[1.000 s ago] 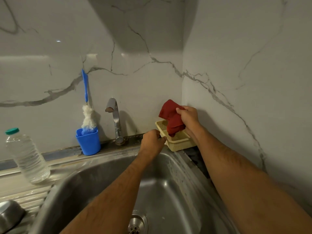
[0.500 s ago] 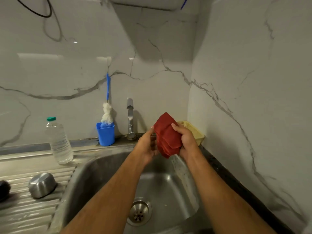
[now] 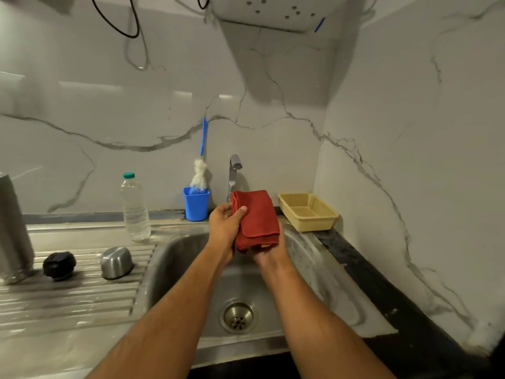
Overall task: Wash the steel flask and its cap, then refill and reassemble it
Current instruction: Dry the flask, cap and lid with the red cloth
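Yellow basket (image 3: pixel 308 212) in the corner; blue cup (image 3: pixel 196 204) with white brush (image 3: pixel 199 177) beside tap (image 3: pixel 233 176); plastic water bottle (image 3: pixel 134 207) upright behind the drainboard (image 3: pixel 68 291).

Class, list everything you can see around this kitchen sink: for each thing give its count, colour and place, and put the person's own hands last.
steel flask: one, silver, upright at the drainboard's left edge.
black stopper: one, black, on the drainboard beside the flask.
steel cap: one, silver, upside down on the drainboard, right of the stopper.
water bottle: one, clear with green lid, behind the drainboard.
blue cup: one, blue, by the wall left of the tap.
bottle brush: one, blue handle, white head, standing in the cup.
tap: one, silver, behind the sink.
sink: one, steel.
basket: one, yellow, right rear corner.
red cloth: one, folded, over the sink.
left hand: holds the cloth.
right hand: supports it from underneath.
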